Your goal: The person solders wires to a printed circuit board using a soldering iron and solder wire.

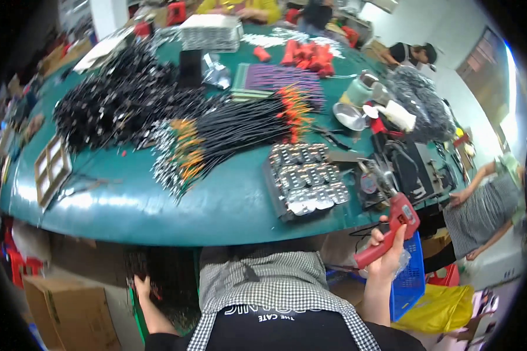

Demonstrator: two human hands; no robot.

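My right hand (386, 253) is wrapped round the handle of a red soldering gun (404, 215). The gun is raised over the table's right front edge, its tip toward a small boxy device (370, 190). Low on the left, beneath the table's level, my left hand (141, 286) reaches to a dark, green-edged container (173, 286); its fingers are small and partly hidden, so any grip is unclear. On the green table (216, 216) lies a bundle of black wires (240, 126) with orange and red ends. A block of shiny metal-topped parts (307, 178) sits right of it.
A tangled black heap (117, 93) covers the table's left. A wooden frame (54, 169) lies at the left edge. Red pieces (307, 55) and white stacked trays (211, 32) are at the back. A blue basket (410, 278) stands at right, with a person in a striped apron (483, 202) beyond.
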